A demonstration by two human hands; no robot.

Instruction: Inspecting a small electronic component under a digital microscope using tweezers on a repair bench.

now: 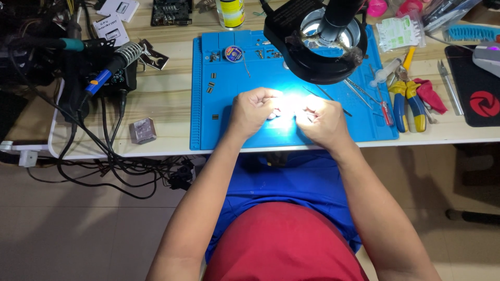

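My left hand [253, 109] and my right hand [322, 120] rest close together on a blue work mat [224, 132], under the bright light of a black ring-lamp magnifier [317, 39]. Both hands have their fingers curled around something small and pale between them; the glare washes it out, so I cannot tell what it is. Thin metal tweezers [333, 101] lie on the mat just behind my right hand. A small solder spool [234, 53] and several tiny parts [211, 86] sit on the mat's far side.
A soldering iron [112, 65] sits in its stand at the left among black cables [104, 156]. Yellow-and-blue pliers [409, 101], a syringe [388, 70], a red cloth [432, 93] and a black pad [476, 88] lie at the right. A small grey block [142, 130] is near the table's front edge.
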